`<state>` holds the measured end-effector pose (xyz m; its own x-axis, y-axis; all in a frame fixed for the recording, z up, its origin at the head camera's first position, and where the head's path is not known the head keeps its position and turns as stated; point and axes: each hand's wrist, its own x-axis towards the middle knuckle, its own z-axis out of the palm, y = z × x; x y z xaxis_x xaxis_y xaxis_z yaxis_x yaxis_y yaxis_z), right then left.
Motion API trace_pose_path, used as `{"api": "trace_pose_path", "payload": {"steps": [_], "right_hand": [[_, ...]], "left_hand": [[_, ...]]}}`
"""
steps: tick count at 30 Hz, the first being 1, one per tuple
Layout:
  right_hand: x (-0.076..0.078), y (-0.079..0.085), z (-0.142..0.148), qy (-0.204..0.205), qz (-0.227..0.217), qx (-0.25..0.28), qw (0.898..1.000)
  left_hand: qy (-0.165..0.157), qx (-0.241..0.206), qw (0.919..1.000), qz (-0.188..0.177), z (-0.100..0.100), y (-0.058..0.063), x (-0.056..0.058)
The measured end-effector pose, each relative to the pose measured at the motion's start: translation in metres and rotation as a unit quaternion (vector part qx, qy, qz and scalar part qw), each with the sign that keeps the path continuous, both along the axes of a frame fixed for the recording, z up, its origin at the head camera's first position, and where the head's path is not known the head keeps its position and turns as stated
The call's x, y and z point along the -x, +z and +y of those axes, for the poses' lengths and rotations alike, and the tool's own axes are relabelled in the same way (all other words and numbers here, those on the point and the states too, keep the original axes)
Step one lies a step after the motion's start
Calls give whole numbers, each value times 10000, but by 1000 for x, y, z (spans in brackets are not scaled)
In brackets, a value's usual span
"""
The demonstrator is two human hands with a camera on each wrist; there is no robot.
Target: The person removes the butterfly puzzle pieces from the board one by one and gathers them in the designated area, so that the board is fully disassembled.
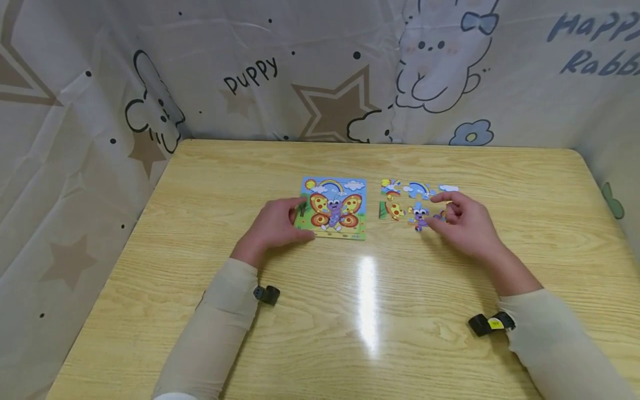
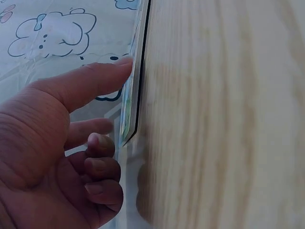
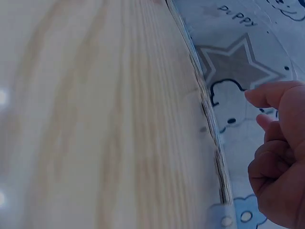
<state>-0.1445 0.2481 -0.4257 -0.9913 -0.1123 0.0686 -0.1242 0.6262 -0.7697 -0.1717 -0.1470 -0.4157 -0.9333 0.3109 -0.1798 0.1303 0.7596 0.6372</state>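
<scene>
A square puzzle board (image 1: 345, 189) with a butterfly, rainbow and sun picture lies flat on the table. My left hand (image 1: 274, 223) is at its left side, and the thumb (image 2: 102, 78) rests on the board's edge in the left wrist view. The other fingers are loosely curled beside it. Right of the board, several loose jigsaw pieces (image 1: 419, 189) lie in two rough rows, showing parts of the same picture. Over the right end of these pieces hovers my right hand (image 1: 469, 223), thumb and index finger apart, the rest curled. It partly hides the pieces there.
The light wood table (image 1: 310, 322) carries a bright glare streak in front of the board. A cartoon-printed cloth (image 1: 200, 66) hangs behind the table and along its sides. Black wrist cameras (image 1: 270, 295) sit on both sleeves.
</scene>
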Motion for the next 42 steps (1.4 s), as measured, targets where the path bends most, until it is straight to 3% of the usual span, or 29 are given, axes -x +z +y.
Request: {"api": "trace_pose_path", "payload": {"steps": [7,18,32,42], "right_hand": [[8,0,-27,480,292,259,9981],[18,0,-70,919,293,376,9946],[29,0,-121,1759,-42,615,9825],[37,-3,-144,1928,-152,646,9790]], "left_hand": [[-127,222,9995,-166,-2,0,1],[-78,542,9984,-157,-4,-1,1],[4,485,9986,-204,-7,-6,0],[-28,594,9981,-174,-8,-6,3]]}}
